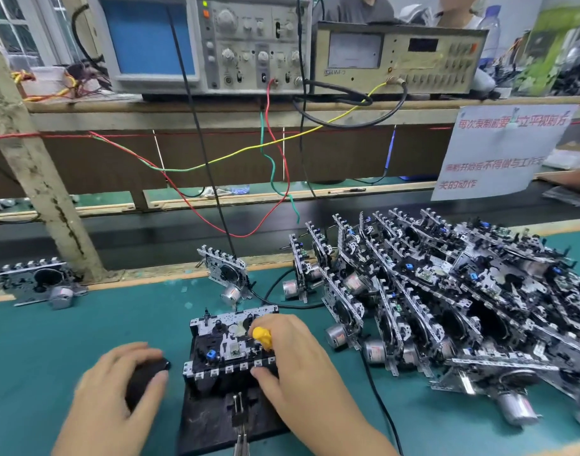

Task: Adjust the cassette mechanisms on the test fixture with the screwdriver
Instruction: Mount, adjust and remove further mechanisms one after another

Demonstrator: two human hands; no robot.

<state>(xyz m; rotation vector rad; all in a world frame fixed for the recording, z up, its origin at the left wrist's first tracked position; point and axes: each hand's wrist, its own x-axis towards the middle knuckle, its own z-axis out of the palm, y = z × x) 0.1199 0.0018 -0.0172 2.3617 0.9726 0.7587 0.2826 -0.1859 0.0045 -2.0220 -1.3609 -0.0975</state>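
A cassette mechanism (227, 343) sits on the black test fixture (203, 419) at the front centre of the green mat. My right hand (302, 366) grips a yellow-handled screwdriver (263, 337) over the right part of the mechanism, with the thumb against the mechanism's front edge. The screwdriver's tip is hidden. My left hand (117, 399) curls around a black object (144, 380) just left of the fixture; what that object is cannot be told.
A large pile of cassette mechanisms (446, 301) fills the right of the mat. One mechanism (227, 274) stands behind the fixture and another (35, 281) lies far left. An oscilloscope (200, 41) and a meter (397, 57) sit on the shelf, with wires hanging down.
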